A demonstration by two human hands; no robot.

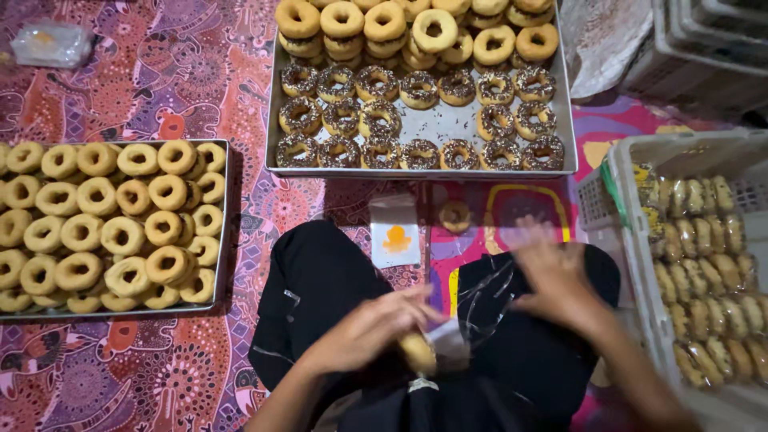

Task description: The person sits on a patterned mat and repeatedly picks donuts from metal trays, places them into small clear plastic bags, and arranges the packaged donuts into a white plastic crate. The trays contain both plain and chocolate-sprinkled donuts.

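on the patterned cloth, seen from above: a person sits with black-clothed knees (320,280) drawn up, both hands over the lap.
left hand (364,332): fingers closed round a plain doughnut (418,352) that sits partly in a small clear plastic bag (450,342), just above the lap.
right hand (556,276): blurred, fingers spread wide, holding nothing, a little apart from the bag and over the right knee.
front tray (420,128): metal, sprinkle-topped doughnuts (416,88) in rows near its front, plain glazed ones piled along the far edge.
left tray (222,232): metal, crowded with plain ring doughnuts (120,232).
right crate (632,240): pale plastic, holding bagged doughnuts (708,272) stood in rows.
between knees and front tray: a flat empty bag with an orange mark (396,232), and beside it a single bagged doughnut (456,214) lying on the cloth.
far left corner: a crumpled clear plastic bundle (52,42).
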